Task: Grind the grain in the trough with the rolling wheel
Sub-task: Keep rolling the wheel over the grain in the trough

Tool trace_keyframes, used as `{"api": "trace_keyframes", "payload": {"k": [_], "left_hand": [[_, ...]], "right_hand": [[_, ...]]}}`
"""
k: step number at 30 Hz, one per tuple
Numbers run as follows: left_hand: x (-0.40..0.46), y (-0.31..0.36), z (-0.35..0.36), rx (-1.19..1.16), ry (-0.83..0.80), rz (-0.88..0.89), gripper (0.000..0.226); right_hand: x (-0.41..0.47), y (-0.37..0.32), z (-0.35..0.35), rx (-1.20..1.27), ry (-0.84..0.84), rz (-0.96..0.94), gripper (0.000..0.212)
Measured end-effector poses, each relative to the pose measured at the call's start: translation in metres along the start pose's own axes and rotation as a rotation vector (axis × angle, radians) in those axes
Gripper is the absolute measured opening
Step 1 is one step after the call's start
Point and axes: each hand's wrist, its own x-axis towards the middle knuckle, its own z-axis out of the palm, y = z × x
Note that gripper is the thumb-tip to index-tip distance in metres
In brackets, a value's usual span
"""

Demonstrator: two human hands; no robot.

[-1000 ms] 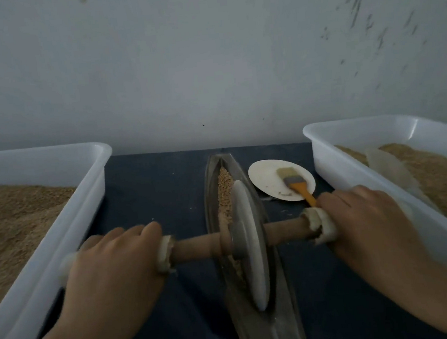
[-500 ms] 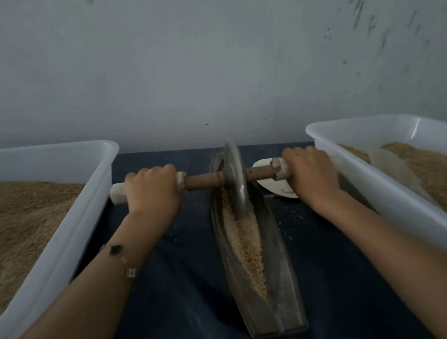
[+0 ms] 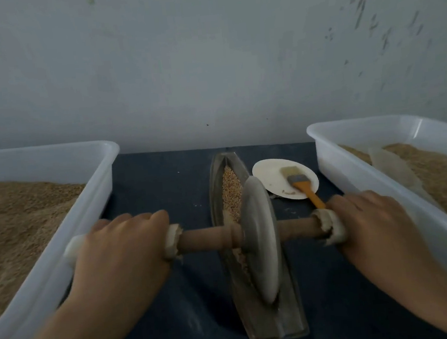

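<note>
Dark blue cloth-covered table [image 3: 158, 181] under my fingers. Trough [image 3: 275, 325] lies lengthwise between my hands. White bin [image 3: 89, 206] just outside my left fingers, another white tub [image 3: 354, 184] outside my right. Pale plate [image 3: 269, 173] just beyond my right fingertips.

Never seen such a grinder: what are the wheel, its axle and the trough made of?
Wheel: probably stone or cast metal, dull grey and matte. Axle: looks like turned wood, brown with lathe rings. Trough: dark, worn, dusty; iron or wood, cannot tell.

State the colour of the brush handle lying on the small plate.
Orange; the brush handle shows best in the head view.
</note>
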Motion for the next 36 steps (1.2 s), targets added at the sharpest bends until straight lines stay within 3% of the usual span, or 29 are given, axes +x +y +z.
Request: {"api": "trace_keyframes", "payload": {"k": [3, 5, 10, 16, 21, 25, 29, 31, 33, 36], "left_hand": [[-0.001, -0.003, 0.001, 0.016, -0.136, -0.044, 0.051], [0.007, -0.006, 0.021, 0.053, -0.125, -0.123, 0.034], [0.046, -0.010, 0.056, 0.007, -0.071, -0.269, 0.039], [0.085, -0.021, 0.083, 0.002, -0.060, -0.360, 0.020], [0.067, -0.019, 0.076, -0.013, -0.104, -0.297, 0.022], [0.030, -0.003, 0.040, 0.041, -0.113, -0.214, 0.039], [-0.003, 0.006, 0.002, -0.027, 0.015, -0.014, 0.062], [-0.008, 0.004, -0.003, -0.057, -0.078, -0.026, 0.066], [-0.003, 0.005, -0.001, 0.008, -0.159, -0.069, 0.056], [0.013, 0.002, 0.022, 0.104, -0.137, -0.178, 0.035]], "right_hand": [[0.002, 0.000, -0.001, 0.010, 0.021, -0.018, 0.041], [0.013, -0.001, 0.008, 0.013, 0.025, -0.019, 0.040], [0.069, -0.002, 0.046, -0.037, 0.016, 0.071, 0.015], [0.119, -0.001, 0.070, -0.111, 0.067, 0.118, 0.011], [0.095, -0.007, 0.050, -0.128, 0.048, 0.074, 0.013], [0.046, -0.008, 0.025, -0.036, -0.053, 0.069, 0.022], [0.011, -0.004, 0.004, 0.093, -0.079, 0.064, 0.037], [0.007, -0.004, 0.000, 0.086, -0.079, 0.042, 0.039], [0.012, -0.005, 0.003, 0.084, -0.057, 0.028, 0.041], [0.030, -0.003, 0.023, 0.040, -0.019, 0.030, 0.031]]}}
